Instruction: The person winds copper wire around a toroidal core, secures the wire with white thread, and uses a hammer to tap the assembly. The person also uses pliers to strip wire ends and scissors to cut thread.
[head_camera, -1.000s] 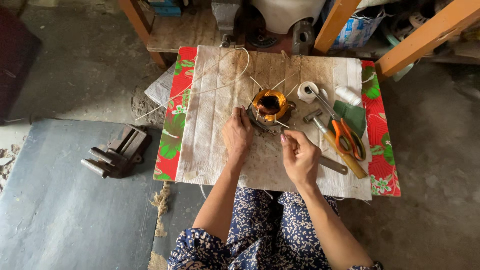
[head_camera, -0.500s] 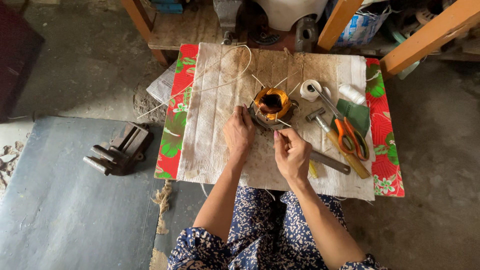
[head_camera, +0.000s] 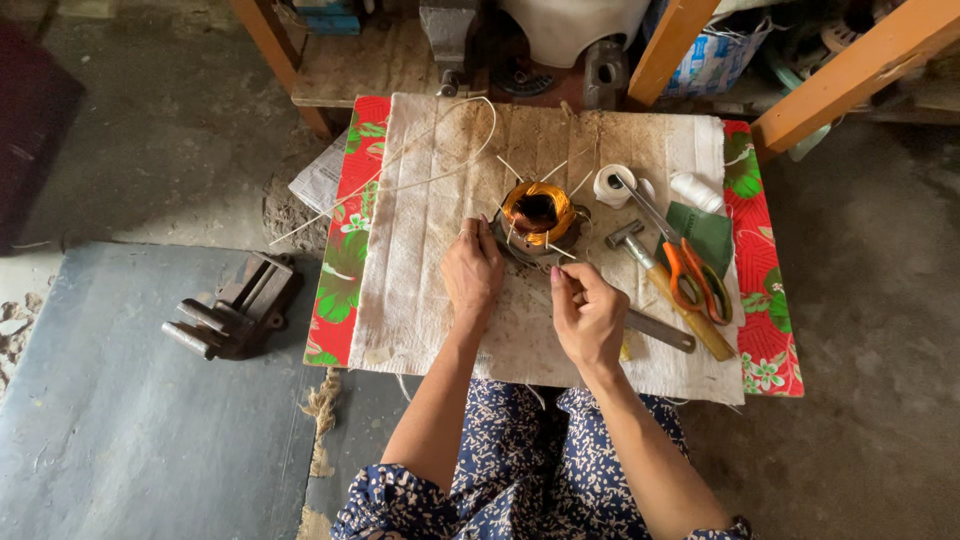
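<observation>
Both hands (head_camera: 530, 295) flank the copper coil (head_camera: 537, 210), its opening upward.

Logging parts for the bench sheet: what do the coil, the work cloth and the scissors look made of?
Coil: looks like enamelled copper wire, glossy orange-brown strands in a ring.
Work cloth: seems woven fabric, off-white, matte, stained brown.
Scissors: orange handles look plastic and smooth; blades grey metal, probably steel.
</observation>
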